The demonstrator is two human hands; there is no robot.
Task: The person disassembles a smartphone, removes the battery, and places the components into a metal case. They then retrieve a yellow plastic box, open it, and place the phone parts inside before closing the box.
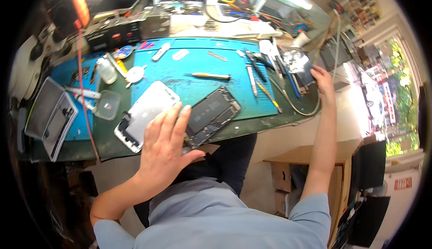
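My left hand (164,143) lies over the inner edges of a white phone housing (140,107) and an opened black phone body (209,112), fingers extended; whether they touch either is unclear. The phone body shows its battery and inner parts. At the right end of the bench my right hand (325,81) has its fingers curled at the edge of a dark flat panel (305,73) with shiny silver material on it, gripping it. A screwdriver (207,75) lies on the blue mat (166,78) above the phone parts.
Tweezers and slim tools (254,71) lie at the mat's right, beside a looping cable (294,109). A bottle (108,71), plastic box (108,106) and folded device (49,118) are at left. A cluttered shelf (180,8) runs behind; a cardboard box (303,152) stands below right.
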